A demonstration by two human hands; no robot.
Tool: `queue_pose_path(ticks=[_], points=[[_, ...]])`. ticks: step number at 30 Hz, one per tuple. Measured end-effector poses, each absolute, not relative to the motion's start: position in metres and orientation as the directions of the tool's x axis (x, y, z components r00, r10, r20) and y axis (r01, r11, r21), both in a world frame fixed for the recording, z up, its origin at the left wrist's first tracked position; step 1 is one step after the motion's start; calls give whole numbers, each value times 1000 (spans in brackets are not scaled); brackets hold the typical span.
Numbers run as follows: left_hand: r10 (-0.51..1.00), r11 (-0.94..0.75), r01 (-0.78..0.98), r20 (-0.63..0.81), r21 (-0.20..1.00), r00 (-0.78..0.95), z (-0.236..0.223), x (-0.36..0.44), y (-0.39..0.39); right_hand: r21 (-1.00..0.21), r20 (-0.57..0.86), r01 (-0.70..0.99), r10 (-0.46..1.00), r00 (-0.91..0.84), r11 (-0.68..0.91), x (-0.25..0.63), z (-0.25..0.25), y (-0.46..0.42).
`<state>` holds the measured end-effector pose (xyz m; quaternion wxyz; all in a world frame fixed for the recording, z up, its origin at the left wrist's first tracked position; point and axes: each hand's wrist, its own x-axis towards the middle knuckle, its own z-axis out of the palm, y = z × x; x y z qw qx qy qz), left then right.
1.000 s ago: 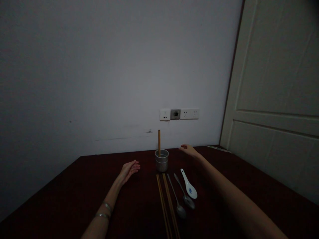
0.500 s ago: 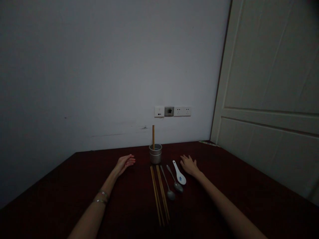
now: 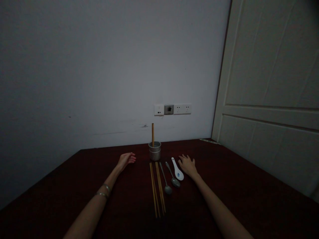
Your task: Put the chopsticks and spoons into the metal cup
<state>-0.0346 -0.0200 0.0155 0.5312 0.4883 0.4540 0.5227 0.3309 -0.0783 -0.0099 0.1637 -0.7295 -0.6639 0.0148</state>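
Note:
My left hand (image 3: 126,160) rests on its side on the dark red table, left of a metal cup (image 3: 155,153), with fingers loosely stretched and nothing in them. Chopsticks (image 3: 153,134) stand upright in the cup. Palm down, my right hand (image 3: 187,165) lies with fingers spread just right of a white soup spoon (image 3: 177,171) with a blue mark. Left of that spoon are two metal spoons, one with a wider bowl (image 3: 175,182) and one slimmer (image 3: 167,189). Two pairs of chopsticks, a left pair (image 3: 154,191) and a right pair (image 3: 160,189), lie lengthwise in front of the cup.
The table (image 3: 119,212) meets a pale wall (image 3: 112,66) at the back. Sockets and switches (image 3: 182,109) sit on the wall above the cup. A panelled white door (image 3: 271,66) stands along the right side. A thin strip (image 3: 209,141) lies at the far right table edge.
The camera view has shifted slightly, so the table items appear a little higher. Both hands stay in nearly the same places beside the cup and spoons, and no object has been moved.

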Motion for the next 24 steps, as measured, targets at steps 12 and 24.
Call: queue_pose_path(ticks=[12, 24], points=[[926, -14, 593, -213, 805, 310, 46, 21, -62, -231, 256, 971, 960, 112, -51, 329, -13, -81], [959, -159, 918, -163, 363, 230, 54, 69, -94, -229, 237, 971, 964, 124, -68, 327, -9, -84]])
